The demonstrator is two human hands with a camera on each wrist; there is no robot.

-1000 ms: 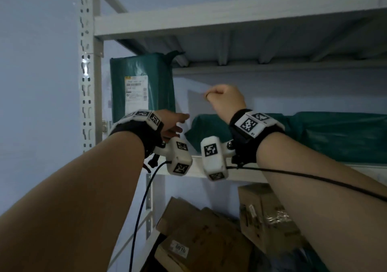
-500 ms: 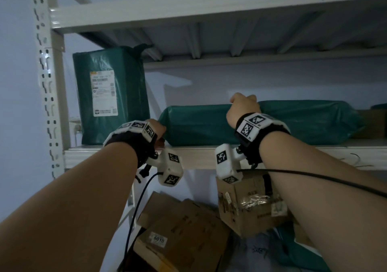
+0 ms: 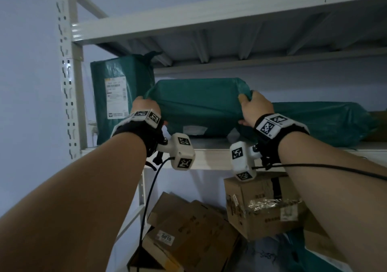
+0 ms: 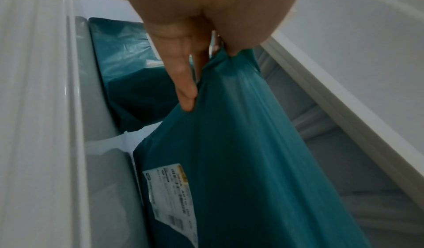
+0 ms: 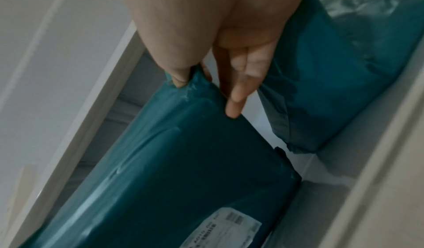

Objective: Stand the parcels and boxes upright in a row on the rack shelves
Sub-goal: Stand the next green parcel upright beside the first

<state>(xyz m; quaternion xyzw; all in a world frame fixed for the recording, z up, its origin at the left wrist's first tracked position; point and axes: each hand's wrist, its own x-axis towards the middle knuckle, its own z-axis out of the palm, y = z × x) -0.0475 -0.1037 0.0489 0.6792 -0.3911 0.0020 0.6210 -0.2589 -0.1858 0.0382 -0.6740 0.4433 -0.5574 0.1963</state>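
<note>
A teal plastic-wrapped parcel [image 3: 199, 106] is tilted up on the middle rack shelf [image 3: 209, 158], label side toward me. My left hand [image 3: 146, 108] grips its left end, pinching the wrap [image 4: 220, 56]. At its right end my right hand [image 3: 251, 108] holds the upper corner, thumb pinching the wrap [image 5: 183, 81]. A taller teal parcel [image 3: 121, 95] with a white label stands upright at the far left against the post. Another teal parcel [image 3: 318, 123] lies flat to the right, also seen as the teal parcel [image 5: 332, 70] in the right wrist view.
The shelf above [image 3: 209, 18] hangs low over the parcels. A perforated white upright post [image 3: 69, 72] bounds the left side. Below the shelf, several cardboard boxes [image 3: 261, 206] lie tumbled, one with a "6010" label [image 3: 166, 238]. Cables hang from both wrists.
Both hands moved from the flat parcel's top and front to its two ends and took hold. The parcel has tipped up from lying flat. The view shifted left.
</note>
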